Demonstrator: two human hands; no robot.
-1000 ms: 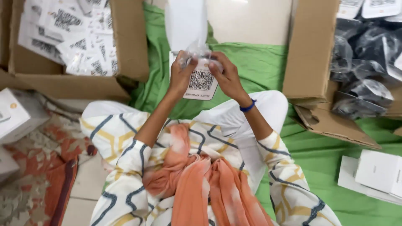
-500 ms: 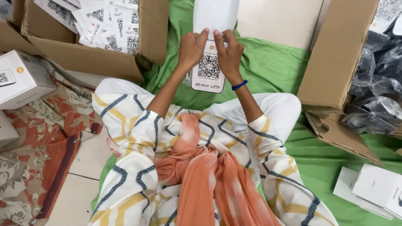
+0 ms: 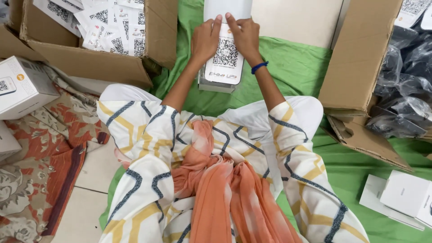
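Both hands press flat, fingers extended, on a white code card: the left hand [image 3: 204, 40] covers its upper left part and the right hand [image 3: 245, 36] its upper right, a blue wristband [image 3: 259, 67] on the right wrist. We see neither hand closed around anything; the palms and fingertips bear down on the card [image 3: 223, 60], which lies atop a small white box [image 3: 216, 85] on the green cloth [image 3: 297, 67], directly ahead of the knees. We note bare cloth to the right of the card, up to a flat pale board [image 3: 292, 20]. On the left, an open cardboard carton [image 3: 90, 63] holds a loose heap of similar printed cards [image 3: 112, 27]. On the right, another carton [image 3: 360, 54] holds dark items in clear plastic bags [image 3: 405, 90]. White boxes [image 3: 22, 85] sit at the left edge.
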